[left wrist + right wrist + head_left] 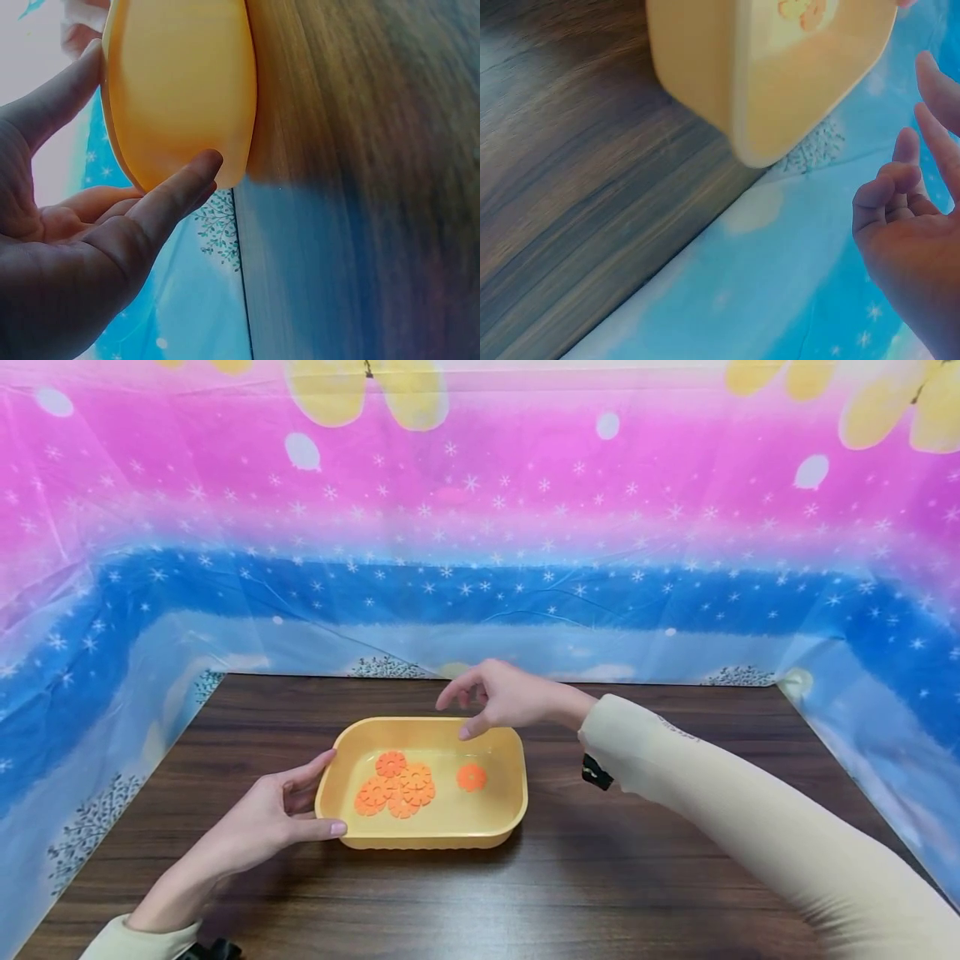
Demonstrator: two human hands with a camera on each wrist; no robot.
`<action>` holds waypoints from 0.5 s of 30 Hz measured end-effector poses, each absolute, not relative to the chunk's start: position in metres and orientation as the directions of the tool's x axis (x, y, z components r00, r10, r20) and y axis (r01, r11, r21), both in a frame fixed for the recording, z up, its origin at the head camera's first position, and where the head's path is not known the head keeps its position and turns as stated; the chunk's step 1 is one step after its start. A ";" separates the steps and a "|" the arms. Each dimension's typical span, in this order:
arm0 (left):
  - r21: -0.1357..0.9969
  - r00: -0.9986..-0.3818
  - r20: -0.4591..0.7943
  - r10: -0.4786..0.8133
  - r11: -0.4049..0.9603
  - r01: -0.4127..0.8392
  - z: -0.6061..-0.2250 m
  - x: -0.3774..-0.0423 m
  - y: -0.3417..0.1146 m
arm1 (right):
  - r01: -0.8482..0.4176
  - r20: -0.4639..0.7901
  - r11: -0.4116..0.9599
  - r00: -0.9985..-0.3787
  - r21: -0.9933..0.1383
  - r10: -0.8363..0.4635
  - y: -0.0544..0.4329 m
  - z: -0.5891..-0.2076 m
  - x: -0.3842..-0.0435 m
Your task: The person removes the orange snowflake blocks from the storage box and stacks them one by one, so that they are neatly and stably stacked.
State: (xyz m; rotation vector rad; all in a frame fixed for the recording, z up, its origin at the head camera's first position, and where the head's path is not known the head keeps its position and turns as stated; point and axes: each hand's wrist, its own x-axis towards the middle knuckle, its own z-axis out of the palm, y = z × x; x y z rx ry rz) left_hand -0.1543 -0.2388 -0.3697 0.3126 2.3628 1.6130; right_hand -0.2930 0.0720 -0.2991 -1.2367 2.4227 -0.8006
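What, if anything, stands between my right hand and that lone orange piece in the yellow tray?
Nothing visible blocks it from above: your right hand hangs by the far rim of the open yellow tray, and the lone orange piece lies uncovered inside. The other orange pieces are clustered to its left.

Smooth, slightly glossy plastic tray (457,814)

On my head cam I've got a dk brown wood-grain table (645,893) w/ a pale glare patch (472,885) nr the front ctr. Behind it & down both sides I see a printed cloth (525,606): pink up top, blue mid, lt blue at bottom, w/ white snowflakes (471,483), white ovals (303,452), yellow petal-like shapes (412,397) along the top & dk leafy sprigs (738,676) nr the table edge.
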 end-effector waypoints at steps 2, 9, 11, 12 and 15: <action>0.929 -0.944 -0.096 0.317 0.368 0.029 -0.370 -0.155 -0.239 | -0.643 -0.021 0.461 -0.570 -0.612 -0.822 0.064 -0.300 -0.294; 0.918 -0.948 -0.120 0.295 0.396 0.007 -0.373 -0.156 -0.239 | -0.633 -0.047 0.402 -0.500 -0.661 -0.865 0.038 -0.305 -0.291; 0.918 -0.949 -0.116 0.294 0.396 0.010 -0.373 -0.156 -0.239 | -0.619 -0.064 0.404 -0.496 -0.673 -0.866 0.033 -0.308 -0.290; 0.919 -0.948 -0.109 0.300 0.394 0.019 -0.373 -0.156 -0.239 | -0.612 -0.073 0.409 -0.497 -0.677 -0.864 0.031 -0.310 -0.289; 0.921 -0.945 -0.097 0.312 0.389 0.033 -0.372 -0.156 -0.239 | -0.586 -0.096 0.415 -0.496 -0.696 -0.863 0.026 -0.316 -0.287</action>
